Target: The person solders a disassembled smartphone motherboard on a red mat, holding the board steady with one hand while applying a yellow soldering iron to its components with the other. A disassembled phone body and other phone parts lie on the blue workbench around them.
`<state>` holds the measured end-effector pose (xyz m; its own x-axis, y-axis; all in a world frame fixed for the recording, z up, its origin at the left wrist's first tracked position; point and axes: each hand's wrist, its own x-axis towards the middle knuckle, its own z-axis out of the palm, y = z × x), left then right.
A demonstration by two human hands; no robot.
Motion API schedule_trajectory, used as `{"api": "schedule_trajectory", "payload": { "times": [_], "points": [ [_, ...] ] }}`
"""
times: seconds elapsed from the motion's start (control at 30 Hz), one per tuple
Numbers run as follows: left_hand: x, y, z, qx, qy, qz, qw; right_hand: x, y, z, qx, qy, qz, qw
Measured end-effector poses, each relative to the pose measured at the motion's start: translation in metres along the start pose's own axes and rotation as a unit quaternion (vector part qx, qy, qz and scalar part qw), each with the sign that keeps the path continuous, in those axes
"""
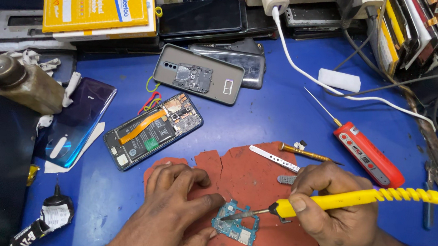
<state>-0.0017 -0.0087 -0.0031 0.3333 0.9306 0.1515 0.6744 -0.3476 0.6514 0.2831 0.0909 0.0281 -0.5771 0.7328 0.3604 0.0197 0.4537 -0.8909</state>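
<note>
A small blue-green circuit board (237,229) lies on a worn red mat (249,173) near the front of the blue bench. My left hand (169,211) rests on the mat with thumb and forefinger pressing the board's left edge. My right hand (335,209) grips a yellow soldering iron (339,199), whose metal tip touches the top of the board. An opened phone (152,130) with an orange flex cable lies to the upper left of the mat.
A red pen-shaped tool (367,154), a brass-handled screwdriver (306,153) and a flat metal pry tool (274,158) lie beyond the mat. A grey phone frame (199,80), a glossy blue back cover (79,121), a yellow box (97,7), a bottle (21,84) and cables crowd the bench.
</note>
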Motion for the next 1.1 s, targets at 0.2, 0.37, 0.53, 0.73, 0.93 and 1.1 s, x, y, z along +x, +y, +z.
{"api": "schedule_trajectory", "payload": {
  "times": [0.2,0.37,0.53,0.73,0.93,1.1],
  "points": [
    [-0.0001,-0.0008,0.0000,0.005,0.000,0.004,1.000,0.0001,0.0001,0.0000,-0.002,0.001,-0.004,1.000],
    [-0.0003,-0.0013,0.0008,0.000,-0.004,-0.001,1.000,-0.0001,0.0002,0.0008,0.005,0.002,-0.002,1.000],
    [0.0000,-0.0025,0.0017,0.012,0.010,0.014,1.000,0.0004,-0.0003,0.0006,0.001,0.000,-0.005,1.000],
    [-0.0001,-0.0031,0.0025,0.010,0.009,0.015,1.000,0.0012,-0.0007,0.0012,0.000,0.002,-0.009,1.000],
    [0.0003,-0.0026,0.0020,0.012,0.011,0.015,1.000,0.0017,0.0001,0.0014,-0.012,0.000,-0.009,1.000],
    [0.0031,0.0005,-0.0007,0.013,0.012,0.018,1.000,0.0015,0.0011,0.0017,-0.007,-0.002,-0.010,1.000]
  ]
}}
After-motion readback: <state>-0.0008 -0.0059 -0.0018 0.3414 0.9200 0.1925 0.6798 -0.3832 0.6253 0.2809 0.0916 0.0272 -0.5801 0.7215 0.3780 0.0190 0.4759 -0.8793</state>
